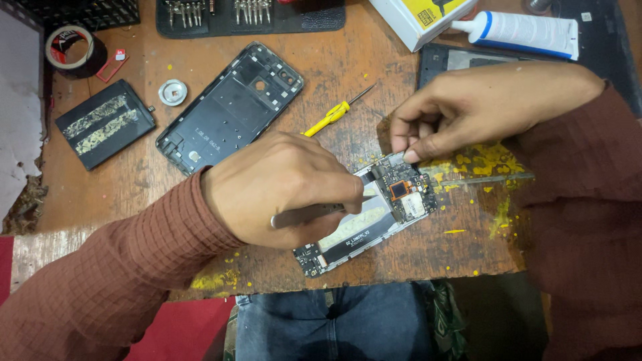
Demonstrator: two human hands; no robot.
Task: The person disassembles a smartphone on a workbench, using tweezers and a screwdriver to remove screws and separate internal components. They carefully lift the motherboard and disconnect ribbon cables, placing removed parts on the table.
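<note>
An opened phone body (pixel 374 220) with its circuit board exposed lies near the front edge of the wooden table (pixel 348 73). My left hand (pixel 281 187) rests over its left part and grips metal tweezers (pixel 314 212) whose tips point toward the board. My right hand (pixel 455 110) comes in from the right and pinches the top corner of the phone body at the board's edge. Both sleeves are rust-coloured.
A detached phone back frame (pixel 231 107) and a black battery (pixel 103 124) lie at the left. A yellow screwdriver (pixel 331 115), a tape roll (pixel 70 50), a small metal disc (pixel 172 92), a bit tray (pixel 247 15), a white tube (pixel 518 32) and a box (pixel 421 17) sit behind.
</note>
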